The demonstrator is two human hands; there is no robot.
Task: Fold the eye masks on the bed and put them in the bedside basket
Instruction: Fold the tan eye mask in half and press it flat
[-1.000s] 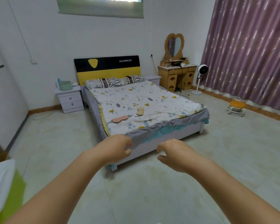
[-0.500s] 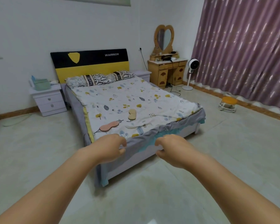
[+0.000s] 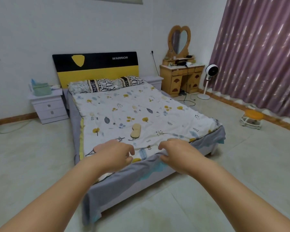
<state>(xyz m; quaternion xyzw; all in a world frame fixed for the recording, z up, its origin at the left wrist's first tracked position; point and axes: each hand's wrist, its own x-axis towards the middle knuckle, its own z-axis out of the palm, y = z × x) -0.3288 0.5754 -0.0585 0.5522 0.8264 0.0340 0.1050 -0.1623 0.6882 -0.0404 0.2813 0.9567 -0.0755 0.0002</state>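
A beige eye mask [image 3: 135, 130] lies flat on the leaf-patterned bedspread [image 3: 124, 111], near the foot of the bed. My left hand [image 3: 115, 154] hovers over the foot end with fingers loosely curled and apart, holding nothing. A thin dark strap [image 3: 90, 152] sticks out to its left; the pink mask it belongs to is hidden under the hand. My right hand [image 3: 176, 152] hangs beside it over the bed's edge, fingers spread, also holding nothing. A pale green basket [image 3: 41, 89] stands on the left bedside cabinet [image 3: 48, 108].
Two pillows [image 3: 105, 83] lie by the black and yellow headboard. A wooden dresser [image 3: 181, 77] with a heart mirror, a standing fan [image 3: 211, 72], a small orange stool [image 3: 251, 118] and purple curtains fill the right side. Tiled floor surrounds the bed.
I have come closer to the bed. Both hands have moved forward from in front of the bed frame to over its foot end, and my left hand now covers the pink mask.
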